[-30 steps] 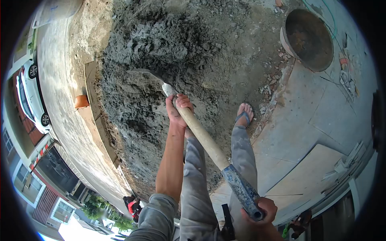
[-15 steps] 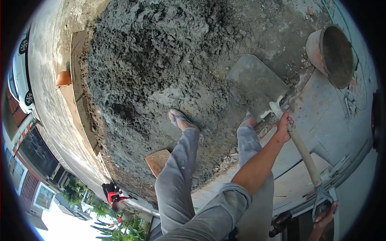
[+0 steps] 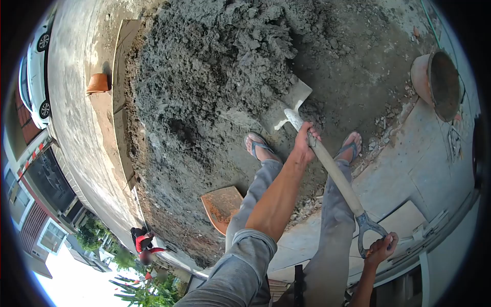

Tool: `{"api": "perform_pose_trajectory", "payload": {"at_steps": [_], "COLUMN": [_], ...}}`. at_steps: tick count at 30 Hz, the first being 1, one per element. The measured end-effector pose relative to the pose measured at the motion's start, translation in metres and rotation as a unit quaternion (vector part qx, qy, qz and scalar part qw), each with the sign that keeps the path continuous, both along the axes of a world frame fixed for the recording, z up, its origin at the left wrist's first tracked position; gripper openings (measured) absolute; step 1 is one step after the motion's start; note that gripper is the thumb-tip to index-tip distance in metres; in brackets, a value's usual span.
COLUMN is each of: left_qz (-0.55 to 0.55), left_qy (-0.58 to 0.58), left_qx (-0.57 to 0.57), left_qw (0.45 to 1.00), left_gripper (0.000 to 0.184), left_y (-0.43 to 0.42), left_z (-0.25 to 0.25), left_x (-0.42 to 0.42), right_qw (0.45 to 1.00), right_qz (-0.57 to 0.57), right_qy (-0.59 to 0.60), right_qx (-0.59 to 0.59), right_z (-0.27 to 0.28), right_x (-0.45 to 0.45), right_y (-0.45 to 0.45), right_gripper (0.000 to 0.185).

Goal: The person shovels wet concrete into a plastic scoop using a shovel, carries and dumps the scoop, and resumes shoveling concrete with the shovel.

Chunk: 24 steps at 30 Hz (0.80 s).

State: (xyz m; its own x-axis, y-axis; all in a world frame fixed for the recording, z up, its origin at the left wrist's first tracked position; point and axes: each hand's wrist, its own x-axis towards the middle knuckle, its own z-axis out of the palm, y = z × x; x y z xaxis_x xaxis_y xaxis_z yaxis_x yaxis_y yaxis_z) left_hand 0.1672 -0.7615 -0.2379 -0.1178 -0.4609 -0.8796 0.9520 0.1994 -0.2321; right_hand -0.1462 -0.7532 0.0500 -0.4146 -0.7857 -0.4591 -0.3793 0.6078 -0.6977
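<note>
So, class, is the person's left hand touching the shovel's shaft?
Touching. The head view shows the left hand with its fingers curled around the shaft, close to the blade.

The left arm [image 3: 279, 197] reaches forward and slants up to the right, crossing in front of the left leg [image 3: 250, 197], its forearm bare below a bunched sleeve. At its end the left hand [image 3: 305, 142] is curled into a grip — fingers wrapped round. The right hand [image 3: 379, 249] sits lower and farther right, fingers folded over — its forearm [image 3: 363, 284] (only partly in view) rises from the bottom edge. Both feet point outward, set apart.
</note>
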Motion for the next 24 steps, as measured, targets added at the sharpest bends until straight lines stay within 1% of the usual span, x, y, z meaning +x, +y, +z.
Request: {"api": "perform_pose_trajectory", "payload": {"at_steps": [1, 2, 3, 4, 5, 6, 7, 8, 9, 10, 11, 12, 13, 14, 16, 17, 18, 19, 21, 22, 23, 24], "left_qz": [0.072, 0.137, 0.144, 0.212, 0.278, 0.287, 0.235, 0.184, 0.201, 0.182, 0.163, 0.209, 0.259, 0.297, 0.359, 0.382, 0.413, 0.428, 0.387, 0.349, 0.346, 0.260], "left_qy": [0.057, 0.080, 0.085, 0.075, 0.063, 0.051, 0.012, -0.026, -0.037, -0.047, -0.056, -0.015, 0.022, 0.037, 0.053, 0.059, 0.051, 0.051, 0.014, -0.041, -0.036, -0.075], "left_qx": [-0.053, -0.093, -0.095, -0.155, -0.215, -0.230, -0.133, -0.030, -0.041, -0.053, -0.070, -0.119, -0.171, -0.189, -0.216, -0.219, -0.234, -0.238, -0.142, -0.142, -0.135, -0.130], "left_qw": [0.994, 0.983, 0.981, 0.962, 0.934, 0.928, 0.963, 0.982, 0.978, 0.981, 0.983, 0.971, 0.950, 0.935, 0.907, 0.896, 0.879, 0.870, 0.911, 0.925, 0.928, 0.954], "left_gripper": [0.021, 0.020, 0.020, 0.019, 0.019, 0.019, 0.019, 0.020, 0.020, 0.020, 0.020, 0.019, 0.018, 0.018, 0.018, 0.018, 0.018, 0.018, 0.017, 0.023, 0.023, 0.032], "left_y": [0.005, 0.003, 0.007, 0.007, 0.006, 0.001, 0.001, 0.005, 0.009, 0.009, 0.003, -0.003, -0.009, -0.016, -0.031, -0.033, -0.035, -0.032, -0.019, -0.009, 0.014, 0.042], "left_z": [0.009, 0.037, 0.055, 0.071, 0.089, 0.107, 0.127, 0.148, 0.163, 0.176, 0.189, 0.207, 0.224, 0.250, 0.307, 0.328, 0.336, 0.342, 0.345, 0.309, 0.289, 0.277], "left_x": [0.008, 0.027, 0.047, 0.072, 0.093, 0.118, 0.145, 0.169, 0.184, 0.192, 0.201, 0.211, 0.216, 0.220, 0.241, 0.250, 0.259, 0.272, 0.287, 0.275, 0.267, 0.262], "right_qw": [0.996, 0.989, 0.987, 0.936, 0.902, 0.861, 0.839, 0.813, 0.749, 0.734, 0.699, 0.661, 0.625, 0.588, 0.530, 0.513, 0.510, 0.505, 0.508, 0.421, 0.463, 0.518], "right_qz": [0.065, 0.116, 0.123, 0.282, 0.369, 0.451, 0.510, 0.562, 0.648, 0.661, 0.693, 0.724, 0.751, 0.774, 0.810, 0.820, 0.817, 0.813, 0.801, 0.856, 0.856, 0.824], "right_qy": [0.046, 0.075, 0.080, 0.139, 0.120, 0.091, 0.031, -0.032, -0.046, -0.048, -0.041, -0.031, 0.003, 0.039, 0.110, 0.114, 0.142, 0.169, 0.219, 0.201, 0.156, 0.112], "right_qx": [-0.050, -0.060, -0.062, -0.162, -0.190, -0.217, -0.188, -0.151, -0.131, -0.148, -0.172, -0.192, -0.215, -0.231, -0.224, -0.228, -0.230, -0.233, -0.228, -0.224, -0.168, -0.200], "right_z": [0.017, 0.038, 0.061, 0.080, 0.096, 0.113, 0.127, 0.141, 0.152, 0.168, 0.187, 0.210, 0.240, 0.282, 0.353, 0.372, 0.384, 0.389, 0.380, 0.331, 0.256, 0.206], "right_x": [0.008, 0.013, 0.025, 0.046, 0.069, 0.092, 0.109, 0.125, 0.139, 0.151, 0.164, 0.184, 0.204, 0.227, 0.214, 0.240, 0.277, 0.320, 0.407, 0.450, 0.469, 0.493], "right_y": [-0.004, -0.008, -0.012, -0.018, -0.009, -0.001, 0.010, 0.021, 0.019, 0.016, 0.010, 0.000, -0.019, -0.039, -0.089, -0.092, -0.089, -0.085, -0.064, -0.049, -0.042, -0.027], "right_gripper": [0.032, 0.044, 0.044, 0.048, 0.050, 0.052, 0.051, 0.051, 0.050, 0.050, 0.047, 0.044, 0.042, 0.040, 0.040, 0.040, 0.040, 0.040, 0.040, 0.039, 0.034, 0.030]}}
